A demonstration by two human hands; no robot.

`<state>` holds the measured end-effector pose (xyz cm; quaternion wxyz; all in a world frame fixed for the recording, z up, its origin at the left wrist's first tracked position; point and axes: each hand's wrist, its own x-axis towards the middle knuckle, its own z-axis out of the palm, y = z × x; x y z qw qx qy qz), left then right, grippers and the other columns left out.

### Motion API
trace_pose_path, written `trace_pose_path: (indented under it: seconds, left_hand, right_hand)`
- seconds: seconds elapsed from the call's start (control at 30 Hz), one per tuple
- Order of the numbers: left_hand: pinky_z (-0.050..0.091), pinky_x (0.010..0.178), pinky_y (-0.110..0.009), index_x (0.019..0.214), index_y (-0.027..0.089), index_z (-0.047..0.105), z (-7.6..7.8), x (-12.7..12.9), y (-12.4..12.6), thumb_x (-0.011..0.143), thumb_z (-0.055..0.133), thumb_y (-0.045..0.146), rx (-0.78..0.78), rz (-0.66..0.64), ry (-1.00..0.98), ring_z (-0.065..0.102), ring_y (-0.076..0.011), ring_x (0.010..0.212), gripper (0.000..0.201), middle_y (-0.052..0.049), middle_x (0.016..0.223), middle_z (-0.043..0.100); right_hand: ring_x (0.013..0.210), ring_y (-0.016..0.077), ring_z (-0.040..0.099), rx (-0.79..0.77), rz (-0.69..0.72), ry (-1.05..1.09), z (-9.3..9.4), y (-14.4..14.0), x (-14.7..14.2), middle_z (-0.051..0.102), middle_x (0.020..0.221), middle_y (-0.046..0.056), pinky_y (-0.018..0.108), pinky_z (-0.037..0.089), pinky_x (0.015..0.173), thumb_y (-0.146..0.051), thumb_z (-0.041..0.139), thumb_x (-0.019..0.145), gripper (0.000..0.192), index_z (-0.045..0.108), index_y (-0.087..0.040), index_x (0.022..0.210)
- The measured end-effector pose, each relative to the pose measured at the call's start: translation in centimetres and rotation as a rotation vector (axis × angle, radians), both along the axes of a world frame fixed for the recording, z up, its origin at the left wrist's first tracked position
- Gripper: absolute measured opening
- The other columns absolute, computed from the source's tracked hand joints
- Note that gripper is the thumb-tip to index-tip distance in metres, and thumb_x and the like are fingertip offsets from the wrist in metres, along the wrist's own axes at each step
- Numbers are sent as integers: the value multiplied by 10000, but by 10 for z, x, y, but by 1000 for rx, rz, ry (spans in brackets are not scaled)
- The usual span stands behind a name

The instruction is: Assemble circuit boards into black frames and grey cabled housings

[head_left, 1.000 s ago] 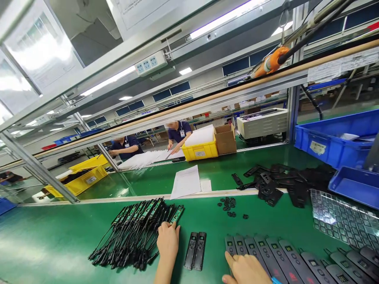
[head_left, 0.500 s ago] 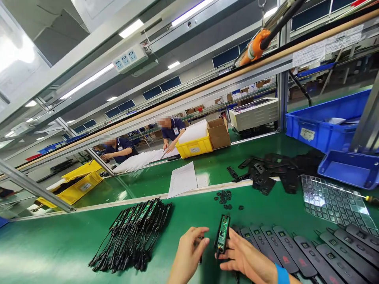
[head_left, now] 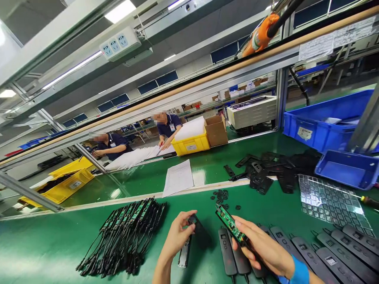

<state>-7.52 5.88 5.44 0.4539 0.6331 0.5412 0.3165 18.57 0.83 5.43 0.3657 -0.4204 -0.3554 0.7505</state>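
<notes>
My right hand (head_left: 263,242) is closed around a black housing with a green circuit board (head_left: 230,224) facing up, tilted with its far end to the left. Pinched in the fingers of my left hand (head_left: 177,236) is a dark plastic cover (head_left: 193,219); its lower part blurs into shadow. Below that hand is a narrow grey-and-black strip (head_left: 184,253), partly covered by the fingers; whether it rests on the bench I cannot tell. Finished-looking dark grey controllers (head_left: 226,252) with small display windows lie in a row beneath and beside my right hand.
Several cabled circuit-board units (head_left: 127,232) lie at left. Small black rings (head_left: 220,196) and black cover plates (head_left: 260,173) lie ahead. At right are a clear sheet of square pieces (head_left: 331,205), a screwdriver (head_left: 368,201) and a blue tray (head_left: 348,167). Two people work beyond the bench.
My right hand has turned the board unit from nearly upright to a slant. My left hand has shifted left and now shows a dark cover. The grey strip and nearer controllers have come into view.
</notes>
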Motion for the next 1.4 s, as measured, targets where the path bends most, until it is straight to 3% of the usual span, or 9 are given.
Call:
trace_pose_path:
  seconds: [0.1,0.2,0.3,0.63,0.8,0.87,1.03,1.2,1.4]
  left_hand:
    - [527,686,-231,1157,161,622,-6,16,1,676,795,331,-250,76,-440,581,-159,844,539,-116,1112,570]
    - [537,645,-211,1077,156,655,-23,41,-6,568,880,283,-381,154,-729,610,-157,815,571,-118,1094,607]
    - [546,671,-242,1001,130,681,-39,59,-15,589,875,265,-374,172,-856,606,-136,738,474,-95,933,641]
    - [539,736,-272,932,124,719,-39,67,-25,564,883,233,-363,300,-1008,626,-180,819,418,-107,924,660]
    - [514,874,-329,930,119,722,-36,70,-27,596,869,243,-417,325,-1071,622,-267,1003,385,-143,1017,663]
    - [515,871,-338,900,113,721,-37,70,-26,594,870,241,-417,372,-1059,631,-272,985,363,-143,982,672]
    - [510,859,-331,932,96,705,-42,71,-25,615,859,264,-349,349,-1015,634,-271,974,391,-149,971,673]
    - [495,821,-279,904,104,697,-47,81,-24,611,859,309,-259,347,-987,643,-212,885,393,-123,902,679]
    - [481,816,-283,896,104,685,-48,86,-25,618,854,318,-212,353,-962,636,-203,860,389,-111,873,679]
  right_hand:
    - [519,93,384,207,86,-208,-7,1,0,531,873,69,178,356,373,-429,324,958,550,323,-190,1453]
    - [792,177,546,549,60,-510,-17,-1,-4,548,1014,89,322,509,744,-433,306,962,512,400,-254,1433]
    - [1076,232,503,729,77,-643,-23,-4,-9,532,1131,101,360,408,977,-446,319,970,513,382,-259,1443]
    - [962,204,538,740,215,-723,-32,-8,-16,516,1037,92,326,449,892,-319,323,959,502,344,-271,1459]
    - [982,253,540,740,287,-942,-36,-9,-18,449,1159,120,379,478,822,-196,369,897,562,362,-333,1442]
    - [1038,264,529,717,225,-910,-38,-8,-18,464,1199,134,379,466,862,-248,351,924,518,371,-265,1442]
    - [1011,237,527,690,94,-819,-41,-7,-18,566,1024,91,372,419,895,-285,333,950,275,574,-174,1023]
    - [884,245,532,693,117,-990,-42,-2,-19,526,979,98,396,423,774,-185,293,941,243,530,-157,985]
    - [877,220,530,707,106,-990,-40,1,-17,534,944,79,346,403,777,-132,352,917,164,512,-168,922]
